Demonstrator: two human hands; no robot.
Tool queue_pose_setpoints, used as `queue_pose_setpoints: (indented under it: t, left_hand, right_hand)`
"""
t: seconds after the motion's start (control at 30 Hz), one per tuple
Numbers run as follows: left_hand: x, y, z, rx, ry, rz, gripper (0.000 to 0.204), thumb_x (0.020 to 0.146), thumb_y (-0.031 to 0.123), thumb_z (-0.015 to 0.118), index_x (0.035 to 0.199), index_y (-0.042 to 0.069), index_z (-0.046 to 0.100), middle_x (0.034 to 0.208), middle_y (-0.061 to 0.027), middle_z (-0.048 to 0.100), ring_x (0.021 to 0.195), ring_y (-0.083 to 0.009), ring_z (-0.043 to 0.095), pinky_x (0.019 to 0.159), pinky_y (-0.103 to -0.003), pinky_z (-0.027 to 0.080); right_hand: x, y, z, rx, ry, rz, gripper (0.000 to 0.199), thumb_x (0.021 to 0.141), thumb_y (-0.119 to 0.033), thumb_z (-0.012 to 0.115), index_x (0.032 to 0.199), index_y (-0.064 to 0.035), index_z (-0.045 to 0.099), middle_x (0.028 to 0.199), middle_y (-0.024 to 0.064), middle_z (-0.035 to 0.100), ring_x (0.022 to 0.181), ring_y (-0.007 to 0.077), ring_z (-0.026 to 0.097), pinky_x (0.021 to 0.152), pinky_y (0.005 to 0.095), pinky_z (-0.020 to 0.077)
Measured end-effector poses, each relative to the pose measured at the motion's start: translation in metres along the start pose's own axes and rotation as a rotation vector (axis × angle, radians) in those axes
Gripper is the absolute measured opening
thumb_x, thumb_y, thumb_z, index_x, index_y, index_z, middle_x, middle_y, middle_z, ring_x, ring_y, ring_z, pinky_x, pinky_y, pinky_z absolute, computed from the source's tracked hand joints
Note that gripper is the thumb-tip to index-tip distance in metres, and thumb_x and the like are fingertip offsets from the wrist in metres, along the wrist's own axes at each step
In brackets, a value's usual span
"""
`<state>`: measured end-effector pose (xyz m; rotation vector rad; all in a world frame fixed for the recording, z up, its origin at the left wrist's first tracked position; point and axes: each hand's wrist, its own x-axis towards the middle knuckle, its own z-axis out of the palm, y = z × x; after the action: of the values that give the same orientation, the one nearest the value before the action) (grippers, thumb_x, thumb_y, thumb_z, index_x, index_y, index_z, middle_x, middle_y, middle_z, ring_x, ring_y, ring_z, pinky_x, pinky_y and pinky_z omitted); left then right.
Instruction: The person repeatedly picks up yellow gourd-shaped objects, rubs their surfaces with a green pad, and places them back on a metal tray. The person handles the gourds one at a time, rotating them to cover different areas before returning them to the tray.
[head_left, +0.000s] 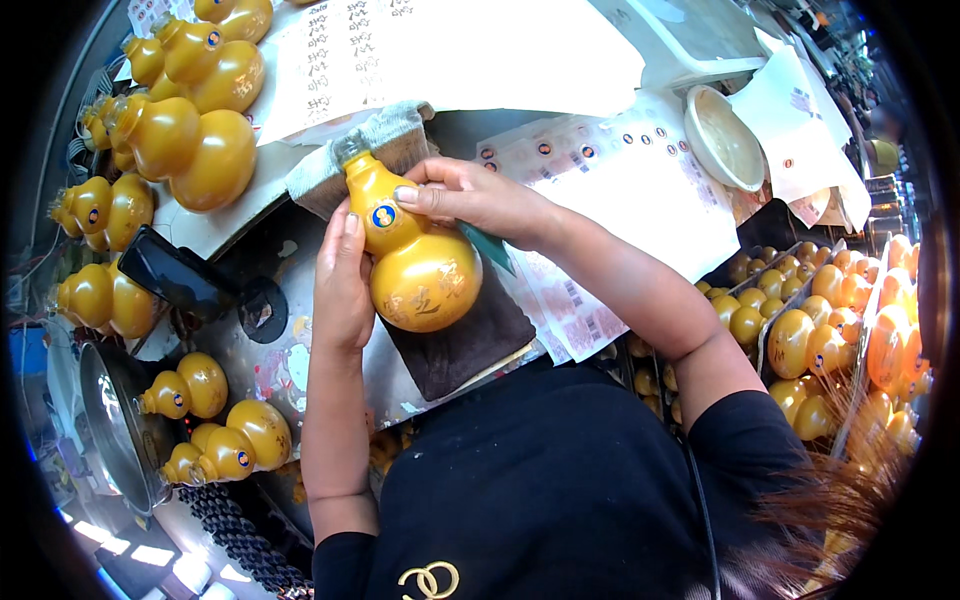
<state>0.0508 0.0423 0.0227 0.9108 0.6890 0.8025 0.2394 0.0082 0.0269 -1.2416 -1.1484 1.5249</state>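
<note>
Yellow gourd bottle (420,265) gripped by left hand (343,285) and right hand (470,195), bottles crowding left.

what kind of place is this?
Probably a bottle-labelling bench in a small workshop or factory. Both hands, left hand and right hand, hold a yellow gourd bottle with a round sticker. Sticker sheets cover the bench, and many like bottles fill crates to the right.

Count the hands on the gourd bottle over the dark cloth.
2. The left hand cups the yellow gourd bottle from its left side; the right hand grips its neck from the right. No other hands show.
</note>
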Motion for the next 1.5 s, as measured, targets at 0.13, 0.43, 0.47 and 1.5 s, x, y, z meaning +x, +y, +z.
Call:
queue_pose_setpoints:
  t: [0.13, 0.43, 0.47, 1.5]
  left_hand:
    - [0.0, 0.008, -0.001, -0.026, -0.069, -0.029, 0.051, 0.095, 0.028, 0.056, 0.134, -0.001, 0.038, 0.12, -0.0111, 0.055, 0.11, -0.0165, 0.056, 0.094, -0.03, 0.046]
    - [-0.001, 0.01, 0.002, 0.017, -0.075, -0.009, 0.052, 0.092, 0.025, 0.062, 0.131, -0.001, 0.04, 0.117, -0.0107, 0.056, 0.107, -0.0155, 0.057, 0.092, -0.028, 0.047]
    - [0.001, 0.011, 0.002, -0.075, -0.072, -0.034, 0.05, 0.093, 0.026, 0.061, 0.13, -0.001, 0.041, 0.116, -0.0106, 0.056, 0.106, -0.0152, 0.057, 0.091, -0.028, 0.047]
    - [-0.002, 0.005, -0.015, -0.109, -0.168, -0.048, 0.062, 0.091, 0.03, 0.033, 0.142, -0.004, 0.029, 0.139, -0.0156, 0.044, 0.131, -0.024, 0.04, 0.112, -0.037, 0.026]
  right_hand:
    - [0.003, -0.011, -0.008, 0.087, -0.002, 0.096, 0.054, 0.092, -0.057, 0.048, 0.098, -0.0052, 0.062, 0.072, -0.0025, 0.053, 0.069, 0.0068, 0.05, 0.065, 0.0216, 0.0406]
    - [-0.029, -0.041, -0.006, 0.493, 0.175, 0.011, 0.024, 0.092, -0.029, 0.062, 0.097, -0.0054, 0.06, 0.086, 0.0014, 0.059, 0.08, 0.0099, 0.059, 0.077, 0.0256, 0.0499]
    - [-0.026, -0.041, -0.007, 0.474, 0.18, 0.01, 0.024, 0.09, -0.027, 0.064, 0.095, -0.0048, 0.059, 0.087, 0.0015, 0.059, 0.08, 0.0094, 0.058, 0.075, 0.024, 0.0491]
    - [-0.034, -0.031, -0.002, -1.015, 0.058, -1.121, 0.011, 0.077, -0.013, 0.072, 0.087, -0.0107, 0.067, 0.098, 0.0015, 0.069, 0.093, 0.019, 0.065, 0.079, 0.0306, 0.0485]
